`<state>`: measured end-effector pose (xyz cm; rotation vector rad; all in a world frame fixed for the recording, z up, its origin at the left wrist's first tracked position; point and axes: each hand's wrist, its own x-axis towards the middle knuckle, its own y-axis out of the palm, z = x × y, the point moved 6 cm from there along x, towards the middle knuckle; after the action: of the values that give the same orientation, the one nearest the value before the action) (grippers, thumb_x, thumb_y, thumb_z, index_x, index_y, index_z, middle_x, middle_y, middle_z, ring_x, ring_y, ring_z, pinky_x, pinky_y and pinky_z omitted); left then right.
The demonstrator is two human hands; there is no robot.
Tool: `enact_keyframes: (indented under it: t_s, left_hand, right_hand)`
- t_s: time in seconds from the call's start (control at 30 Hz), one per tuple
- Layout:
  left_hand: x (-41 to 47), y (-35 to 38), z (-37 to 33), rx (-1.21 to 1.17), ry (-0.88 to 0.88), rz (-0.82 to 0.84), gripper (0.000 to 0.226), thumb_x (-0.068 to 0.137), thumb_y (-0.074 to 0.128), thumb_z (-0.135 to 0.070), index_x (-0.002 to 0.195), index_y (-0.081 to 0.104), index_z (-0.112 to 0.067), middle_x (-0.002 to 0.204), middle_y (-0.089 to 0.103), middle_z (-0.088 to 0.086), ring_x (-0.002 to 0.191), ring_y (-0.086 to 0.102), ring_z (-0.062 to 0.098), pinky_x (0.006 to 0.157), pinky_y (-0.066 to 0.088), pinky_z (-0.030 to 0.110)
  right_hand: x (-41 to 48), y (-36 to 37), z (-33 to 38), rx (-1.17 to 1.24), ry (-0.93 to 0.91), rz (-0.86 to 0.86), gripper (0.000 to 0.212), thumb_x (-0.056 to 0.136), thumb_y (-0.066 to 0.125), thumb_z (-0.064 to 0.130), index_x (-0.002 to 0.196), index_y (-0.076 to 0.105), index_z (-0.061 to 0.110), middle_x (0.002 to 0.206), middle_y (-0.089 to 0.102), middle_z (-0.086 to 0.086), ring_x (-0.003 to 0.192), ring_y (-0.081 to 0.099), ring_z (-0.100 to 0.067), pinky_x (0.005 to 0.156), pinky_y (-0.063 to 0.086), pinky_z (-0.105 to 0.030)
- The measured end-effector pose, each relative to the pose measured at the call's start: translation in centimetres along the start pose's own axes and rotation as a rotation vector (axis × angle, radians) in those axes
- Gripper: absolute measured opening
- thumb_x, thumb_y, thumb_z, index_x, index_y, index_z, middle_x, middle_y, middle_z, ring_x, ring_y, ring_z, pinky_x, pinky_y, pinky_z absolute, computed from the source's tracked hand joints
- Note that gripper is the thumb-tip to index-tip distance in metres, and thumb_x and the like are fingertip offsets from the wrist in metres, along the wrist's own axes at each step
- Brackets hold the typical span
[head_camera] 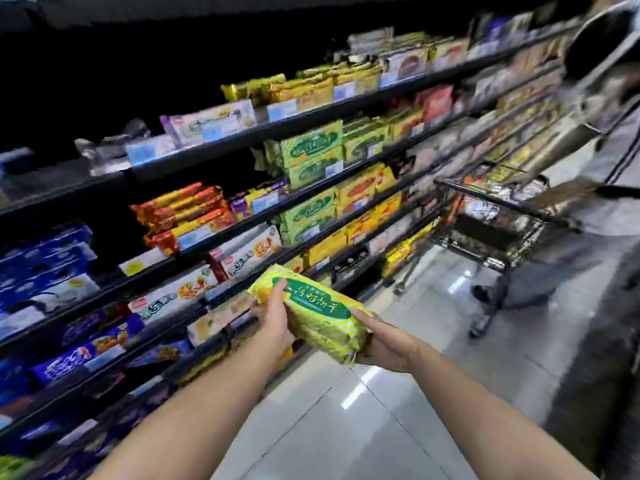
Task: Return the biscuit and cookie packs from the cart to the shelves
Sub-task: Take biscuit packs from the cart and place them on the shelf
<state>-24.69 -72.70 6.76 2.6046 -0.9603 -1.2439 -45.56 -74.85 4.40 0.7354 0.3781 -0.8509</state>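
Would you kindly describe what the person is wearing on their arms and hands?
Both forearms are bare to the frame's edge, no sleeve in view. The left hand and right hand are ungloved, with no watch, bracelet or ring visible.

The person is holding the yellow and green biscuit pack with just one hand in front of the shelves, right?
Not quite: it's two hands, not one. In the head view the left hand grips one end of the yellow and green biscuit pack and the right hand holds the other end. The rest is right: the pack is held in front of the shelves.
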Motion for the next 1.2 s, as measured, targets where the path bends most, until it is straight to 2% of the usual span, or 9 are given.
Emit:
enact_keyframes:
  t_s: [0.17, 0.27, 0.37, 0.57, 0.73, 0.87, 1.0, 1.1, 1.2]
  left_hand:
    - [1.2, 7.7, 4.0, 0.071, 0.053, -0.057, 0.110, 0.074, 0.084, -0.049, 0.153, 0.013, -0.023, 0.149, 0.045, 0.011, 0.122, 0.059, 0.033, 0.101, 0.050, 0.057]
    - [1.7, 12.8, 6.0, 0.151, 0.098, 0.000, 0.115, 0.071, 0.086, -0.051, 0.154, 0.011, -0.024, 0.149, 0.043, 0.010, 0.122, 0.058, 0.032, 0.096, 0.054, 0.051]
    - [2.0, 17.3, 7.4, 0.180, 0.133, 0.033, 0.097, 0.072, 0.086, -0.048, 0.143, 0.027, -0.018, 0.134, 0.056, 0.008, 0.108, 0.066, 0.026, 0.066, 0.058, 0.032]
    - [3.7, 25.2, 8.7, 0.232, 0.086, 0.225, 0.060, 0.084, 0.075, -0.046, 0.132, 0.059, -0.014, 0.119, 0.071, 0.011, 0.099, 0.066, 0.030, 0.096, 0.054, 0.056]
    - [5.1, 29.5, 7.3, 0.367, 0.113, 0.333, 0.066, 0.069, 0.080, -0.047, 0.125, 0.059, -0.020, 0.101, 0.075, 0.002, 0.074, 0.069, 0.018, 0.057, 0.058, 0.028]
    - [6.6, 33.0, 6.3, 0.447, 0.144, 0.392, 0.061, 0.080, 0.077, -0.044, 0.132, 0.057, -0.020, 0.113, 0.075, 0.003, 0.091, 0.073, 0.020, 0.090, 0.058, 0.038]
    - [9.4, 36.7, 4.2, 0.482, 0.242, 0.287, 0.046, 0.097, 0.060, -0.045, 0.130, 0.060, -0.013, 0.118, 0.072, 0.005, 0.109, 0.068, 0.024, 0.106, 0.049, 0.043]
    - [11.2, 39.5, 2.1, 0.555, 0.325, 0.250, 0.046, 0.100, 0.049, -0.052, 0.126, 0.062, -0.016, 0.116, 0.071, 0.000, 0.104, 0.067, 0.014, 0.093, 0.053, 0.033]
    - [12.5, 41.7, 0.3, 0.641, 0.417, 0.241, 0.052, 0.101, 0.040, -0.059, 0.122, 0.065, -0.018, 0.124, 0.069, 0.000, 0.111, 0.064, 0.015, 0.107, 0.047, 0.041]
  right_hand:
    - [-1.0, -6.9, 2.2, 0.094, 0.007, -0.208, 0.076, 0.075, 0.072, 0.064, 0.139, 0.046, 0.034, 0.132, 0.067, -0.002, 0.116, 0.067, -0.027, 0.100, 0.050, -0.055]
    - [-0.8, -11.2, 4.5, 0.071, -0.020, -0.231, 0.080, 0.070, 0.079, 0.060, 0.139, 0.045, 0.035, 0.127, 0.070, 0.002, 0.114, 0.068, -0.024, 0.094, 0.052, -0.049]
    - [-0.8, -16.2, 7.6, 0.071, -0.072, -0.280, 0.083, 0.065, 0.084, 0.054, 0.136, 0.044, 0.036, 0.122, 0.072, 0.002, 0.106, 0.071, -0.023, 0.087, 0.054, -0.045]
    - [-0.3, -26.0, 15.6, 0.028, -0.146, -0.266, 0.083, 0.068, 0.089, 0.043, 0.135, 0.039, 0.034, 0.117, 0.073, 0.001, 0.095, 0.069, -0.020, 0.080, 0.053, -0.038]
    - [1.8, -32.0, 22.6, 0.041, -0.251, -0.225, 0.104, 0.054, 0.098, 0.038, 0.139, 0.038, 0.035, 0.130, 0.068, -0.003, 0.110, 0.067, -0.026, 0.095, 0.050, -0.043]
    - [4.2, -33.9, 27.2, -0.020, -0.267, -0.277, 0.114, 0.050, 0.093, 0.058, 0.144, 0.045, 0.015, 0.128, 0.069, -0.007, 0.120, 0.063, -0.029, 0.112, 0.039, -0.049]
    - [7.0, -33.8, 31.8, -0.147, -0.243, -0.311, 0.098, 0.061, 0.081, 0.070, 0.140, 0.055, 0.018, 0.136, 0.064, -0.003, 0.124, 0.060, -0.030, 0.113, 0.035, -0.058]
    - [8.9, -33.4, 35.4, -0.207, -0.255, -0.283, 0.079, 0.069, 0.072, 0.073, 0.132, 0.061, 0.027, 0.124, 0.071, 0.009, 0.118, 0.063, -0.017, 0.106, 0.041, -0.048]
    - [10.8, -33.4, 38.4, -0.217, -0.238, -0.274, 0.056, 0.086, 0.059, 0.068, 0.125, 0.065, 0.029, 0.116, 0.074, 0.012, 0.112, 0.064, -0.011, 0.089, 0.044, -0.038]
